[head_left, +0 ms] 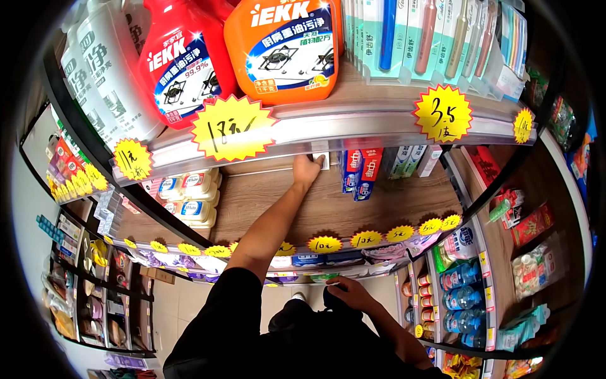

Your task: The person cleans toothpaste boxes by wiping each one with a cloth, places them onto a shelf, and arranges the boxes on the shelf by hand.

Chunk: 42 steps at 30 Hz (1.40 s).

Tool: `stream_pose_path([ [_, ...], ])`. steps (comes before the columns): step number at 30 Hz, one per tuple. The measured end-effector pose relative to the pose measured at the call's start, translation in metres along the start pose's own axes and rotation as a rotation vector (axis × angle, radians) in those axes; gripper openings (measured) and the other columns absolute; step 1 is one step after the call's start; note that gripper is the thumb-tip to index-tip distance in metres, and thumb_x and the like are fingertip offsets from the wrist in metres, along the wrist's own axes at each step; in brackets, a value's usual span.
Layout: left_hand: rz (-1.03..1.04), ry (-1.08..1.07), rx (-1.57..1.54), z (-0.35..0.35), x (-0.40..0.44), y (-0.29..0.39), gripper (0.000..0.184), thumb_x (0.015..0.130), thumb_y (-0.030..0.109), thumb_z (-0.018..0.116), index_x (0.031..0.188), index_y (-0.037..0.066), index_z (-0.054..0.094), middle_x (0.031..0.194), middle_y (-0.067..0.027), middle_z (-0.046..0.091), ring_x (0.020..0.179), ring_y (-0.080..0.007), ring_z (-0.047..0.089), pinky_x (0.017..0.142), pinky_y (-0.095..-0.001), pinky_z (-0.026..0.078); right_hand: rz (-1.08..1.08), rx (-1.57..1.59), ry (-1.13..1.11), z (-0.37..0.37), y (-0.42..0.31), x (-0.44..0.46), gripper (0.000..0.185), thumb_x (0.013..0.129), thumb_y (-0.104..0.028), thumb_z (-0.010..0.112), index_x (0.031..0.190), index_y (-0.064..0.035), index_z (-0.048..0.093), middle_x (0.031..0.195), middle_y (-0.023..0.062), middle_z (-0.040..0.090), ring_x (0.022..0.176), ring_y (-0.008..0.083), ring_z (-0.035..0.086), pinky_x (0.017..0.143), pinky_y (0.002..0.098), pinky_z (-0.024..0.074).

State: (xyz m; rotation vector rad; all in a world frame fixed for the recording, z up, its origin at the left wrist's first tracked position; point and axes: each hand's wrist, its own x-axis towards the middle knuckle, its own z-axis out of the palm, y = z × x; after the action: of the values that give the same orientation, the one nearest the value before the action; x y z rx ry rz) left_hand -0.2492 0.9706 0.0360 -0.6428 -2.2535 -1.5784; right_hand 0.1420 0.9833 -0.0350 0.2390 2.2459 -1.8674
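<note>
My left hand [307, 169] reaches deep onto the wooden middle shelf [252, 196], its fingers closed at a small white box [324, 162] under the upper shelf's edge. Part of that box and the fingertips are hidden. To the right of this hand stand blue and red toothpaste boxes [363, 174], with green and white boxes [407, 161] beyond them. Low in front of my body is my right hand [350, 294], its fingers curled in at a small dark thing that I cannot make out.
Above, the upper shelf [353, 110] holds a red bottle [183, 69], an orange bottle [284, 57] and packed toothbrushes [423, 38]. Yellow price tags line the shelf edges. Cream-coloured packs [192, 196] sit at the left, blue bottles [462, 297] at the lower right.
</note>
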Motion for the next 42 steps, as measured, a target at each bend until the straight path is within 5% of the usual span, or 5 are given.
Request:
stream_pose_path([
  [13, -0.029, -0.153, 0.183, 0.013, -0.009, -0.021, 0.067, 0.072, 0.015, 0.088, 0.122, -0.001, 0.047, 0.120, -0.0240, 0.065, 0.110, -0.0414, 0.064, 0.094, -0.0448, 0.051, -0.051, -0.033, 0.029, 0.004, 0.001, 0.001, 0.041, 0.096, -0.040, 0.066, 0.122, -0.0079, 0.067, 0.113, 0.0144, 0.071, 0.100, 0.0230, 0.068, 0.088, 0.0351, 0.0528],
  [25, -0.118, -0.085, 0.324, 0.013, -0.005, -0.008, 0.038, 0.079, 0.025, 0.083, 0.101, -0.002, 0.067, 0.099, -0.0254, 0.070, 0.094, -0.0436, 0.067, 0.084, -0.0473, 0.053, -0.009, -0.003, 0.039, 0.005, 0.011, 0.000, 0.042, 0.096, -0.043, 0.066, 0.122, -0.0098, 0.067, 0.106, 0.0149, 0.072, 0.095, 0.0234, 0.069, 0.085, 0.0346, 0.0534],
  [30, -0.284, -0.242, 0.325, 0.000, 0.000, 0.010, 0.065, 0.072, 0.024, 0.089, 0.119, -0.003, 0.053, 0.113, -0.0257, 0.068, 0.105, -0.0422, 0.066, 0.093, -0.0448, 0.052, -0.008, 0.017, 0.031, 0.005, 0.003, 0.001, 0.037, 0.097, -0.035, 0.066, 0.122, -0.0076, 0.066, 0.105, 0.0122, 0.071, 0.094, 0.0195, 0.067, 0.085, 0.0326, 0.0521],
  [37, -0.236, -0.166, 0.316, -0.012, -0.005, -0.001, 0.065, 0.073, 0.026, 0.088, 0.118, -0.004, 0.052, 0.116, -0.0270, 0.067, 0.109, -0.0428, 0.065, 0.095, -0.0443, 0.051, -0.040, 0.034, 0.017, 0.003, -0.001, -0.007, 0.031, 0.099, -0.027, 0.065, 0.120, -0.0045, 0.066, 0.104, 0.0088, 0.070, 0.094, 0.0147, 0.064, 0.086, 0.0300, 0.0503],
  [42, -0.232, -0.029, 0.049, -0.053, -0.033, 0.019, 0.035, 0.087, 0.014, 0.077, 0.112, -0.001, 0.057, 0.098, -0.0156, 0.070, 0.088, -0.0240, 0.068, 0.080, -0.0351, 0.054, -0.083, 0.043, -0.018, 0.001, 0.002, -0.011, 0.031, 0.099, -0.026, 0.064, 0.119, -0.0038, 0.066, 0.105, 0.0091, 0.070, 0.098, 0.0182, 0.065, 0.089, 0.0309, 0.0504],
])
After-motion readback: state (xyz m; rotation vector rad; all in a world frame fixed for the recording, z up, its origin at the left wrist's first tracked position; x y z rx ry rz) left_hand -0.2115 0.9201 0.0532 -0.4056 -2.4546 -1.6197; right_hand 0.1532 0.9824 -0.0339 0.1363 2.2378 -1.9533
